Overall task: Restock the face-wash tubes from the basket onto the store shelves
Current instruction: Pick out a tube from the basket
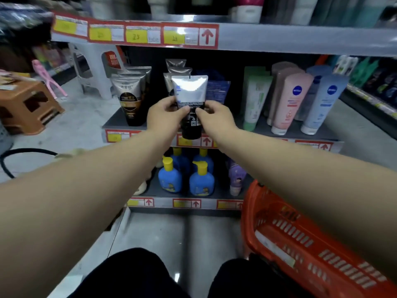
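A silver-and-black face-wash tube [190, 97] stands cap-down in front of the middle shelf [294, 131]. My left hand [166, 115] and my right hand [214, 116] both pinch it around its middle, back label toward me. Behind it stand more silver tubes [178, 68], and to the left a row of silver-and-gold tubes [131, 97]. The red basket [300, 237] sits on the floor at the lower right, under my right forearm; its contents are hidden.
Green, pink and pale blue tubes [290, 97] fill the shelf's right side. Blue pump bottles [200, 179] stand on the lower shelf. A brown stool [28, 106] and a white stool [94, 67] are on the floor at the left. A black cable [12, 155] lies at the left.
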Action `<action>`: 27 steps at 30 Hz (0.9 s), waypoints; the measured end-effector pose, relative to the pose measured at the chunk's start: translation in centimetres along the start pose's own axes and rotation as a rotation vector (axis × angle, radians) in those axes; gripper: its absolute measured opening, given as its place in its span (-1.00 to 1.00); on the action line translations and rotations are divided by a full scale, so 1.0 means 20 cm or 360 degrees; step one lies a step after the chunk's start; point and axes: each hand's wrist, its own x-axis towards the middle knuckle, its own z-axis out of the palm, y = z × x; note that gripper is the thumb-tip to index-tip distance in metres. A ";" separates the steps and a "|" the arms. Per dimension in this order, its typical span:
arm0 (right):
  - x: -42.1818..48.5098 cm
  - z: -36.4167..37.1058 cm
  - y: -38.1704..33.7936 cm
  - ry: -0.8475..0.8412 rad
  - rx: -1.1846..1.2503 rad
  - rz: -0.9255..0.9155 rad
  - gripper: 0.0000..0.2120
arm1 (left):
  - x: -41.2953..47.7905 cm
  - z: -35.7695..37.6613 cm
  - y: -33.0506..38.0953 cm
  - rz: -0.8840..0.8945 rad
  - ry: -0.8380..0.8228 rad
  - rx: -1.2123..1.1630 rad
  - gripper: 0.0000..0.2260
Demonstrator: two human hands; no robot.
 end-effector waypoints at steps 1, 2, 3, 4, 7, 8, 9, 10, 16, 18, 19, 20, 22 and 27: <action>0.02 0.04 0.00 -0.0008 -0.0008 -0.0006 -0.81 | 0.03 -0.03 -0.02 0.0034 -0.0011 0.0009 -0.76; 0.04 0.07 -0.01 -0.0015 -0.0014 -0.0013 -0.81 | 0.07 -0.06 -0.04 0.0065 -0.0011 0.0015 -0.75; 0.06 0.10 -0.01 -0.0024 -0.0022 -0.0018 -0.81 | 0.11 -0.09 -0.06 0.0091 -0.0002 0.0034 -0.74; 0.08 0.13 -0.01 -0.0040 -0.0034 -0.0022 -0.80 | 0.15 -0.11 -0.08 0.0115 0.0005 0.0060 -0.73; 0.15 0.19 -0.01 -0.0064 -0.0036 -0.0031 -0.76 | 0.25 -0.15 -0.11 0.0144 0.0002 0.0142 -0.70; 0.17 0.21 0.00 -0.0049 -0.0040 -0.0026 -0.73 | 0.28 -0.16 -0.11 0.0149 0.0003 0.0155 -0.69; 0.20 0.23 0.00 -0.0025 -0.0050 -0.0016 -0.70 | 0.31 -0.16 -0.12 0.0153 0.0002 0.0164 -0.68; 0.22 0.25 0.01 0.0000 -0.0068 -0.0005 -0.66 | 0.34 -0.17 -0.13 0.0158 -0.0003 0.0168 -0.67; 0.27 0.34 0.09 -0.0049 -0.0034 0.0072 -0.60 | 0.42 -0.20 -0.26 0.0119 -0.0023 0.0149 -0.61; 0.27 0.35 0.11 -0.0095 -0.0020 0.0048 -0.60 | 0.43 -0.20 -0.29 0.0087 -0.0006 0.0137 -0.61; 0.27 0.35 0.12 -0.0111 -0.0017 0.0040 -0.60 | 0.43 -0.20 -0.30 0.0065 -0.0005 0.0130 -0.61; 0.26 0.35 0.12 -0.0124 -0.0014 0.0046 -0.61 | 0.44 -0.20 -0.30 0.0049 -0.0018 0.0129 -0.61; 0.26 0.35 0.13 -0.0153 -0.0022 0.0058 -0.62 | 0.43 -0.21 -0.29 0.0027 -0.0057 0.0164 -0.60; 0.26 0.34 0.11 -0.0231 -0.0097 0.0084 -0.64 | 0.35 -0.18 -0.26 0.0016 -0.0151 0.0292 -0.54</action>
